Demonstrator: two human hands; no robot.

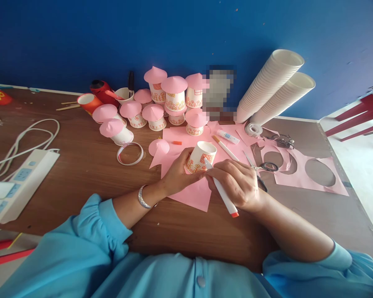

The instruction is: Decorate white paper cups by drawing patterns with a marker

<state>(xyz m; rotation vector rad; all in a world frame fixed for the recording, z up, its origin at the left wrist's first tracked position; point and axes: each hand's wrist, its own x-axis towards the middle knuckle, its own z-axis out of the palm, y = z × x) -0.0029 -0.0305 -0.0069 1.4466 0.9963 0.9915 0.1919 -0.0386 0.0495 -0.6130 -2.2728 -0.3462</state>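
My left hand is wrapped round a white paper cup, which tilts above the pink paper. Orange flowers, grass and a latticed window are drawn on the cup's side. In my right hand is a white marker with an orange end, its tip at the cup by the window drawing. A small orange marker cap lies on the paper behind the cup. Beside it rests a pink paper cone. Another marker and a glue stick lie just beyond my right hand.
Several decorated cups with pink cone roofs stand along the blue wall. Two tall stacks of paper cups lean at the right. Scissors and cut pink paper lie right; a tape roll and power strip lie left.
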